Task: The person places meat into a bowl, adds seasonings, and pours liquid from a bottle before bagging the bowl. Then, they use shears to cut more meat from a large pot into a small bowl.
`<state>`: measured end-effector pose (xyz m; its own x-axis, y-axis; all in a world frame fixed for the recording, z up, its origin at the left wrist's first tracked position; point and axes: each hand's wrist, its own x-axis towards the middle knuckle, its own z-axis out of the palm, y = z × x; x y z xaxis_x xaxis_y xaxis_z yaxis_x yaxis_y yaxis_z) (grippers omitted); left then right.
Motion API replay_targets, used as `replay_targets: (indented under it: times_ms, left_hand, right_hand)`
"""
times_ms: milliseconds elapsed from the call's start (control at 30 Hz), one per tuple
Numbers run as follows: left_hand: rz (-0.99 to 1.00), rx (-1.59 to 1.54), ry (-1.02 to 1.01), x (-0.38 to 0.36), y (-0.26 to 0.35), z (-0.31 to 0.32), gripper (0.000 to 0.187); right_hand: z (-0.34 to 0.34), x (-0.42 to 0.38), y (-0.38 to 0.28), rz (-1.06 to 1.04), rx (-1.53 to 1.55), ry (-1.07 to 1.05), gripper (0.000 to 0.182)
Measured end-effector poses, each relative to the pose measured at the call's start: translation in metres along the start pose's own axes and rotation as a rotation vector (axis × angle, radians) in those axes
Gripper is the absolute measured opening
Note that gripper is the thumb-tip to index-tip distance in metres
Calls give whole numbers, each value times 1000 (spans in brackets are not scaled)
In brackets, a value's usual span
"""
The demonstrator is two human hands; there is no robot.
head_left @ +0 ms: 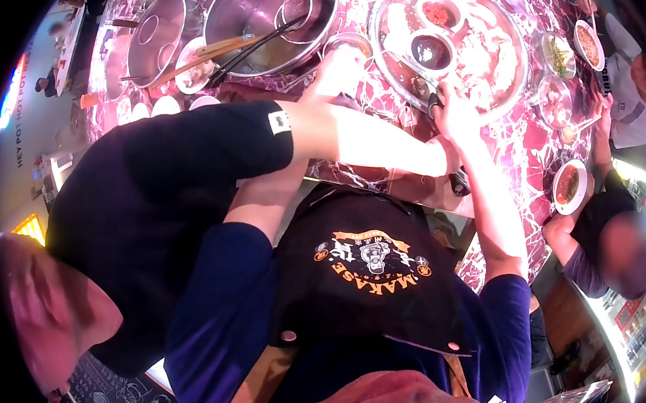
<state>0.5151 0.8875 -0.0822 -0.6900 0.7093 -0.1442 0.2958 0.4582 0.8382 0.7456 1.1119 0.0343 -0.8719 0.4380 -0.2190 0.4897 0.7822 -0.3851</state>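
My left hand (338, 69) is closed at the near side of a small round bowl (353, 40); glare washes out the fingers, but they appear to grip its rim. My right hand (456, 112) is wrapped round the black handle of a metal utensil (433, 103). Its thin metal part reaches over the near edge of a large round basin (522, 81), and its far end is hard to make out. In that basin sit a bowl of red bits (436, 13) and a bowl of dark liquid (431, 50), amid pale, overexposed food.
A co-worker's bare forearm (387, 142) crosses in front of me from the left, its hand by a black object (459, 182). A big metal pot (233, 38) carries long chopsticks (254, 58). Filled bowls (568, 187) and other people stand at the right.
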Motion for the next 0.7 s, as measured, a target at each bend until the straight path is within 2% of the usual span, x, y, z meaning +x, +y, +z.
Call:
replay_targets:
  times_ms: [67,133,167,267,433,500,533,567,633,700]
  left_hand:
    - [-35,61,43,-23,8,-3,38]
    - [-56,84,101,-48,19,-7,37]
    - [-73,81,123,-57,24,-7,36]
    - [-95,102,218,-105,23,-9,35]
    - [-118,113,372,-181,28,-11,34]
    - [-134,-134,449,-216,61,-19,18]
    - [-540,-176,267,-231,109,-36,15]
    - [-447,-274,270,-243,77,-23,18]
    - [-511,-335,291,-254,48,-5,18]
    - [-475,-329,330,-261,49,0,17]
  right_hand:
    - [-22,-5,-4,5,-20,-9,51]
    - [-36,-9,-1,-190,-124,142,48]
    - [-44,-9,-2,-199,-124,139,48]
    - [-68,-5,-16,-382,-116,46,47]
    - [-80,-15,-60,-543,-100,-133,49]
    - [-76,-18,-71,-616,-83,-298,48]
    - [-74,-20,-78,-602,-85,-377,47]
    - [-71,-19,-82,-621,-96,-387,47]
    - [-56,-12,-85,-687,-134,-491,46]
    - [-46,-3,-74,-726,-129,-496,45]
